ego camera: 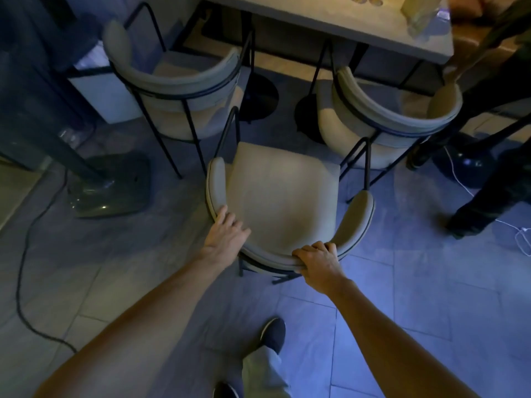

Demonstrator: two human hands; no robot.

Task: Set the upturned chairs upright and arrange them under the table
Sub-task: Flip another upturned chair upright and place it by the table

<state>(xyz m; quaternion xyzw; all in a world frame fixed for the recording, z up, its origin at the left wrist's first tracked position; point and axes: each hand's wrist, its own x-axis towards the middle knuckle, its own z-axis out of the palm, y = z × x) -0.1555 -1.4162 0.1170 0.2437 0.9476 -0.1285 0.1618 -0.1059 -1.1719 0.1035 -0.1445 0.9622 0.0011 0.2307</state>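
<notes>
While both arms reach forward and down, the left hand (227,231) lies with its fingers spread flat over the curved backrest of the nearest chair (283,196), at the bend where the back meets the left arm of the rest; it is not clenched around it. The right hand (317,261) is clenched over the top edge of the same backrest, fingers curled onto the inner side. This beige upholstered chair stands upright on the tiled floor (402,297), its seat facing the desk (344,21), between and just behind two matching chairs. The left chair (175,79) and the right chair (393,110) also stand upright, each with its seat partly tucked beneath the desk edge. Two round black bases sit on the floor under the desk. A dark cable (26,271) trails across the tiles at the left, and a thin white cable (517,239) lies at the right, near another person's dark trouser leg (494,196). The wearer's dark shoe (273,333) shows below.
</notes>
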